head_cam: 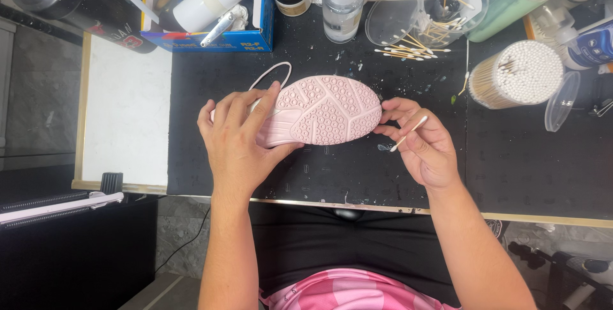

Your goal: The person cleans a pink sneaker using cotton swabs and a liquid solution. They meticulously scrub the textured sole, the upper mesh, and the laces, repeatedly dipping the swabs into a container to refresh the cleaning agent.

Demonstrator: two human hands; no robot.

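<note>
left hand (237,136) clamped on pink sneaker (319,111), sole up — light, flexible, best gripped midfoot | right hand (421,147) pinching cotton swab (408,133)

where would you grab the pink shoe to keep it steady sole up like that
Grip the pink shoe at its heel end, from the left, as the left hand does: the sole faces up and narrows there, so fingers wrap over it. That leaves the toe free for the right hand with the cotton swab.

Matt pink rubber sole (322,111) — dimpled, black mat (357,169) — paint-flecked, rough
</note>
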